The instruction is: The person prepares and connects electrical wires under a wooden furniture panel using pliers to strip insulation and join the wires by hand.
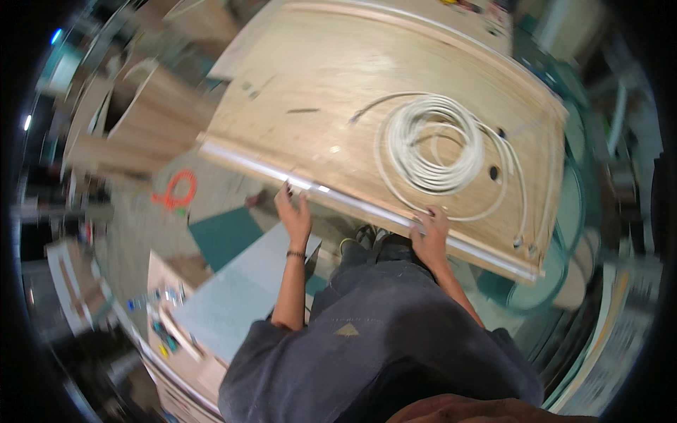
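Note:
A wide plywood panel (317, 77) with a raised wooden border lies in front of me. Along its near edge runs a long, shiny white strip (352, 201). My left hand (293, 215), with a dark band at the wrist, has its fingertips closed on the strip left of its middle. Farther right, my right hand (431, 235) grips the strip and the panel's edge, fingers bent over the top. On the panel lies a coil of cream-white cable or hose (437, 144), its loose ends trailing to the right. A small dark sliver (303, 111) lies left of the coil.
Curved wooden pieces (159, 120) stand at the far left. An orange coiled hose (182, 189) lies on the floor. Left of me are a grey-white sheet (243, 289), a dark green sheet (227, 236) and a bench with tools (169, 331). Green rounded shapes (564, 261) border the panel's right side.

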`<state>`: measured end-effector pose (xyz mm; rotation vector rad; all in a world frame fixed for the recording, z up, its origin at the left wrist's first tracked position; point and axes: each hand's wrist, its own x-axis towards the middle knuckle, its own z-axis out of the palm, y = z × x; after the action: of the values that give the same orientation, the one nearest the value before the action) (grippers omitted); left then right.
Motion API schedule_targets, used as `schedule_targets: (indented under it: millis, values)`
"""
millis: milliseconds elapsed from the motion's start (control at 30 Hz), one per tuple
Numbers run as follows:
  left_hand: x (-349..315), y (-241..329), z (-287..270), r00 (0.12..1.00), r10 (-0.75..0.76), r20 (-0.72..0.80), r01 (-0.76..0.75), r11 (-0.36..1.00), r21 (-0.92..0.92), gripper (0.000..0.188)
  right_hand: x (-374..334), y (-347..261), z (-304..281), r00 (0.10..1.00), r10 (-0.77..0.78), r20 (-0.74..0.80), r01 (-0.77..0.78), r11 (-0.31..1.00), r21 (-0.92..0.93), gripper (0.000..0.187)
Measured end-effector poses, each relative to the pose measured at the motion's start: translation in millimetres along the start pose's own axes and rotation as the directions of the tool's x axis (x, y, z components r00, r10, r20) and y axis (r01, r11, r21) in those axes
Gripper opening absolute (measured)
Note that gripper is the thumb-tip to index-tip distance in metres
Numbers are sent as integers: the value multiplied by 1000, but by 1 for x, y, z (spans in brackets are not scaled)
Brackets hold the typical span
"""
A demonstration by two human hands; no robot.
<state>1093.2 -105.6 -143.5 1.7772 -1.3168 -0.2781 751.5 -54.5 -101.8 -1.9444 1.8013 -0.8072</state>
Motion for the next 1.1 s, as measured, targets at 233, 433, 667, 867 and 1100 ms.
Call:
schedule_targets:
  millis: [233, 433, 667, 867, 1100]
  values:
    - [6, 12, -16, 971, -237, -26, 230, 960, -159, 50, 25, -6, 14, 985, -123, 123, 112, 989, 97, 27]
    - [40, 1, -15, 952, -305, 6, 297, 923, -245, 49, 60, -28, 28, 955, -252, 153, 225, 958, 175, 22]
    - [178, -75, 4, 952, -306, 0, 289, 902, -321, 50, 131, -84, 71, 940, -305, 154, 260, 931, 257, 17]
    - [323, -147, 31, 997, -80, -16, 80, 997, 2, 64, 231, -151, 154, 936, -327, 131, 307, 939, 156, 24]
    - [406, -170, 30, 943, 30, 333, -45, 998, 39, 44, 331, -191, 279, 982, -191, -12, 187, 971, -152, 28]
